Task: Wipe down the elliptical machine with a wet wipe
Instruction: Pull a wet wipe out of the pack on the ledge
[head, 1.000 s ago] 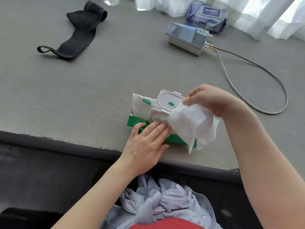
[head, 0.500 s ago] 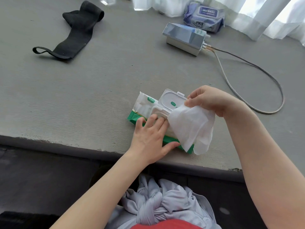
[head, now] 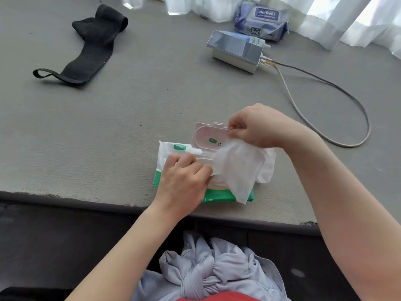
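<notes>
**One wipe out, the pack pinned so it comes away clean**

The green-and-white wipe pack (head: 167,170) lies flat near the front edge of the grey desk (head: 108,127), its white flip lid (head: 209,137) standing open toward the far side. The left hand (head: 184,181) presses down on the pack beside the opening, fingers bent over the top; the likely reason is to keep the light pack from lifting while a sheet is drawn. The right hand (head: 258,129) pinches the top edge of a wet wipe (head: 236,168) between thumb and fingers, level with the lid's right corner, and the sheet hangs unfolded over the pack's right half. Whether its lower edge is free of the opening is hidden by the sheet itself.

The elliptical machine is not in view, so the wiping proper has not begun; this is the fetching step, early in the task. The open lid will probably want closing first (a pack left open dries out).

Further back lie a black strap (head: 86,51), a silver box (head: 236,51) with its cable (head: 347,109), and a blue wipe pack (head: 262,20) by the white curtain (head: 347,18).
</notes>
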`<state>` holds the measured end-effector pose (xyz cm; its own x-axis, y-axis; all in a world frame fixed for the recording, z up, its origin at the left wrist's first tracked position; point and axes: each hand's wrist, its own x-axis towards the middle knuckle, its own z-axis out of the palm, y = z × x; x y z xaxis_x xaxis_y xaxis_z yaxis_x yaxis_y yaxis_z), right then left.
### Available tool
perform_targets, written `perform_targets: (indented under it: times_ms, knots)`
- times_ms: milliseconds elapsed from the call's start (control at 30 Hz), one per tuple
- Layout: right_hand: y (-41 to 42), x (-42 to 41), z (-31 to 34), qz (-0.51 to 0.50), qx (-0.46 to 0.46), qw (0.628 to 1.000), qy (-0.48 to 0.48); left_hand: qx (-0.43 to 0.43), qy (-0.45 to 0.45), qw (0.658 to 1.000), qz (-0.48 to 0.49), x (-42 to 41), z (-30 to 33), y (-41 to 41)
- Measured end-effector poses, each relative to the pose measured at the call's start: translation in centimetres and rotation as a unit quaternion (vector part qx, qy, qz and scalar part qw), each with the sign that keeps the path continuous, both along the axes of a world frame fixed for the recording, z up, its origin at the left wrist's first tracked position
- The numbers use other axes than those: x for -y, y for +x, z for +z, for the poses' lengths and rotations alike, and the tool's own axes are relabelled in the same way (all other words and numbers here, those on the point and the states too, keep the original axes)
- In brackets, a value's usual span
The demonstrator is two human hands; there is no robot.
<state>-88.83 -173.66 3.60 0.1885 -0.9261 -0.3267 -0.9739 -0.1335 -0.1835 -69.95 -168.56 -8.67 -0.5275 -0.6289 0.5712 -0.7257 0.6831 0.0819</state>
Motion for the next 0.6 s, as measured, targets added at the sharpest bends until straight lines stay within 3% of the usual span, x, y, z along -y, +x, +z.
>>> perform_targets:
  times_ms: [233,433,600]
  knots:
    - [0.3,0.1,0.0,-0.005,-0.042,0.999,0.024,0.013,0.077,0.997,0.030,-0.9,-0.8,-0.6]
    - [0.3,0.5,0.0,-0.009,-0.024,0.999,0.032,-0.166,0.101,0.981,0.026,-1.9,-0.9,0.6]
    - [0.5,0.7,-0.2,-0.004,-0.014,0.999,0.040,-0.150,0.121,0.980,0.043,-1.1,-0.9,0.7]
